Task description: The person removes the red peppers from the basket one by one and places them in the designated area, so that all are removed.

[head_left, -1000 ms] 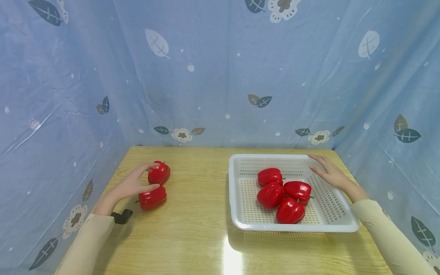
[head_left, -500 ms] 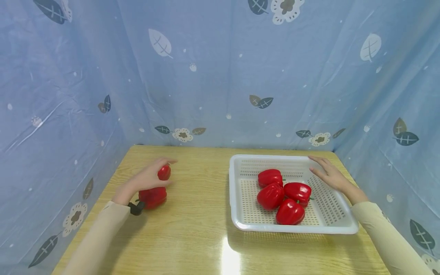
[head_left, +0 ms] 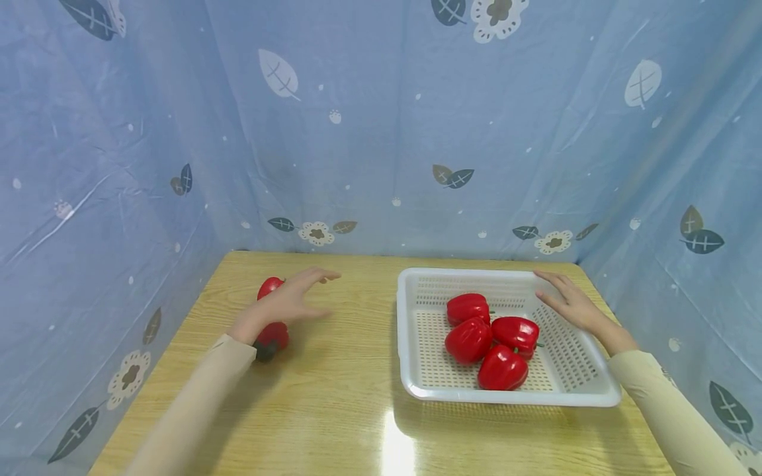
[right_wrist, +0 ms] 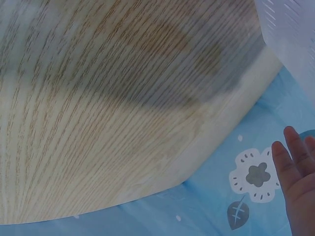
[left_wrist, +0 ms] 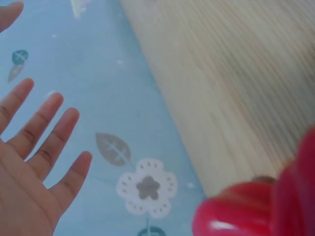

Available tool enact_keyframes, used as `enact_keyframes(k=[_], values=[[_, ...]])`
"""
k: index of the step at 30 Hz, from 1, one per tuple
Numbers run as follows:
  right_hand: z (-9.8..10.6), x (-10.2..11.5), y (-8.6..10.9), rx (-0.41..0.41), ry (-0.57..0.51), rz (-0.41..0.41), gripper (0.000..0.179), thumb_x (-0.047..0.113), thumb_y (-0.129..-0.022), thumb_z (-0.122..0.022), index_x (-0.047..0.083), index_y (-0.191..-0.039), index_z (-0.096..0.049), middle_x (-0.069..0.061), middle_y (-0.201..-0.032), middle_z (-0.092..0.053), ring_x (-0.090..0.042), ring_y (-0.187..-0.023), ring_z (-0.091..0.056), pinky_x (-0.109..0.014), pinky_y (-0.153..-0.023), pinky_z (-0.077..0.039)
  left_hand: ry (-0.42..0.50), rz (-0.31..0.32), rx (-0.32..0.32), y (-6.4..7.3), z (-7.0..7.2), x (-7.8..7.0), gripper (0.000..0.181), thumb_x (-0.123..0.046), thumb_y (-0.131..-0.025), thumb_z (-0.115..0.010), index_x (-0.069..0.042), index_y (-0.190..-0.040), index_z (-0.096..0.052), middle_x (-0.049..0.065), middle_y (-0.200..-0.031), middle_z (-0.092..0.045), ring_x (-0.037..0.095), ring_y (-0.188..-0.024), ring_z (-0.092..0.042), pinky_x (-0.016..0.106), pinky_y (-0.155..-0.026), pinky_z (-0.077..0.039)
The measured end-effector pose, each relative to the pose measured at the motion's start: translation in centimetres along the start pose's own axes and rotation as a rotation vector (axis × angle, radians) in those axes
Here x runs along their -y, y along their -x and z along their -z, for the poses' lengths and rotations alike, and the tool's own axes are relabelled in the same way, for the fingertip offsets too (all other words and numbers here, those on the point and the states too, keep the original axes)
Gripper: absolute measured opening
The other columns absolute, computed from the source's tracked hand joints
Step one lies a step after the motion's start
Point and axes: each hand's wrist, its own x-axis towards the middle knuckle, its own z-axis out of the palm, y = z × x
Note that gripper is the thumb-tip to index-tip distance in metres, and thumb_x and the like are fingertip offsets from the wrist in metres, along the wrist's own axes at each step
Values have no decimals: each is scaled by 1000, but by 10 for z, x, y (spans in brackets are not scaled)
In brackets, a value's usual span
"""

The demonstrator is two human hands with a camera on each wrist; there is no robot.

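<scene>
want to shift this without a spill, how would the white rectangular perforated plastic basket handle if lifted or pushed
The white basket looks fairly stiff: its rim shows no obvious sag. It is itself probably light for its size, given the many holes in its walls and floor. If it tilts, the four glossy, rounded red bell peppers inside might roll.

The head camera looks forward and down at table (head_left: 345, 370) and curtain (head_left: 369, 132), which both nearer, seemingly tilted wrist views share.

Stretching flat as a yellowish wood-grain table (head_left: 345, 370), carrying two glossy red bell peppers (head_left: 270, 286) toward the left and a white perforated plastic basket (head_left: 512, 395) on the right.
</scene>
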Motion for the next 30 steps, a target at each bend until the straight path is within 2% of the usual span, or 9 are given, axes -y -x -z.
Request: enact_keyframes(k=[11,17,22,30], values=[[0,3,1,10,-2,-18,60,34,-95,-49,13,-146,-26,-27,-142,-27,-51,-125,-29,-74,-91,-25,75,-49,26,-24,-8,-21,69,-39,-77,-73,-22,-136,-42,-6,-132,-46,20,-119,-44,44,-98,-39],[0,1,0,3,0,-7,60,35,-95,-48,11,-145,-27,-28,-141,-28,-51,-125,-29,-73,-91,-25,74,-74,45,-32,-14,-27,68,-39,-78,-72,-23,-136,-41,-3,-134,-46,21,-120,-45,42,-99,-39],[0,0,-1,1,5,1,59,35,-96,-47,9,-145,-28,-28,-141,-28,-51,-125,-28,-73,-91,-24,58,-91,54,-40,-21,-32,69,-40,-78,-72,-22,-137,-41,-6,-134,-45,17,-120,-45,40,-99,-40],[0,0,0,-4,-2,8,59,35,-96,-47,10,-145,-27,-28,-141,-29,-51,-125,-28,-73,-91,-24,52,-141,41,-53,-29,-45,66,-35,-77,-73,-18,-135,-44,-5,-132,-48,17,-118,-46,39,-99,-40]])
